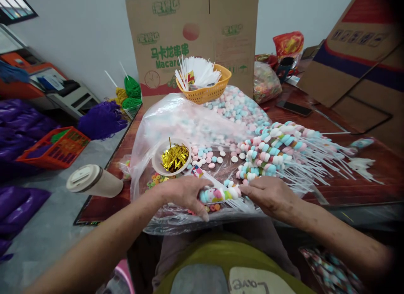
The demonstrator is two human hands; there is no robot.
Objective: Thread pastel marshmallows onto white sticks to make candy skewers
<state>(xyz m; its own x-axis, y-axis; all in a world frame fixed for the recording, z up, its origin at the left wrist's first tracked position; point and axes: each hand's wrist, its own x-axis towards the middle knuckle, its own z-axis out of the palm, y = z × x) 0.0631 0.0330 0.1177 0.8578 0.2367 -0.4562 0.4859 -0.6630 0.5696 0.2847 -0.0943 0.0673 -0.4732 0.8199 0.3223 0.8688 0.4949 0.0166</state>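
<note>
A candy skewer (217, 195) in blue, white, pink and yellow lies crosswise between my hands, near the table's front edge. My left hand (186, 195) is curled around its left end, thumb on the near side. At the other end, my right hand (271, 197) pinches with thumb and forefinger; its other fingers are folded out of sight. White sticks (238, 204) show just below the skewer. Fruit-coloured candy rings (213, 207) lie close to my left hand. Behind it stands a white bowl (154, 159) of gold twist ties (175, 157).
Finished candy skewers (274, 146) are piled at the right. A large clear bag (176, 113) of pastel candies spreads across the middle, with a yellow basket (206, 94) of white sticks behind it. A lidded cup (94, 180) stands at the left edge; a phone (294, 108) lies back right.
</note>
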